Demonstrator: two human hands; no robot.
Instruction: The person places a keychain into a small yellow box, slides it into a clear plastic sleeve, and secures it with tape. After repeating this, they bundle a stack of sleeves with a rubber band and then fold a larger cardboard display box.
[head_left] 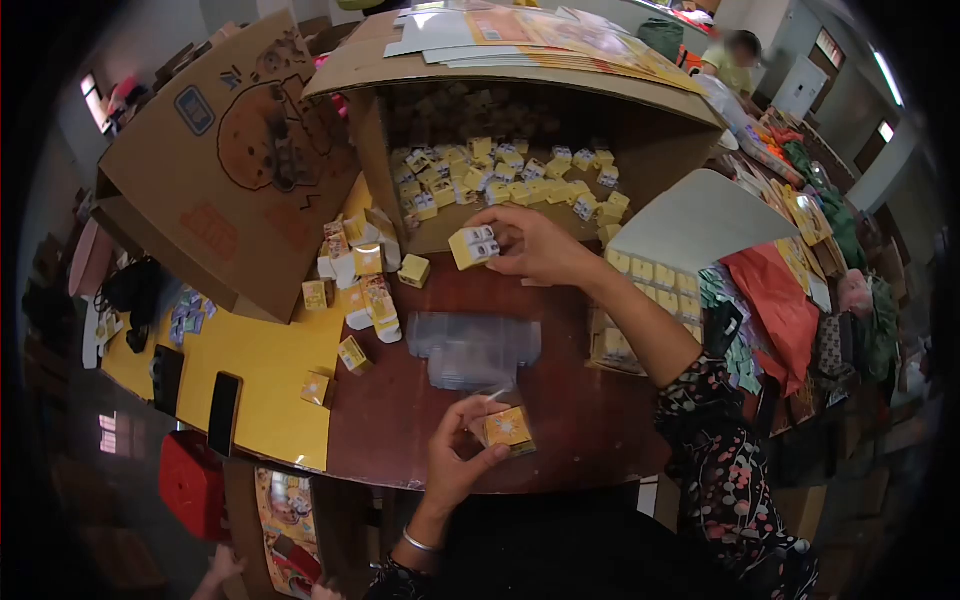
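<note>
My left hand (462, 448), near the table's front edge, grips a small orange-and-yellow box (508, 428) that has clear plastic around it. Higher up, my right hand (530, 245) holds a yellow block with white printed pieces (470, 248) between thumb and fingers, in front of the big carton's opening. Between my hands lie clear plastic trays or sleeves (475, 350) on the dark red table. Many similar yellow blocks (480, 175) are heaped inside the open carton (420, 232).
A tray of yellow blocks (655, 285) sits at the right under a grey flap (700, 225). Small boxes (370, 262) and a phone (225, 412) lie left. A tilted printed carton (215, 170) stands behind them. Another person (738, 65) is at the back right; someone's hand (222, 568) shows lower left.
</note>
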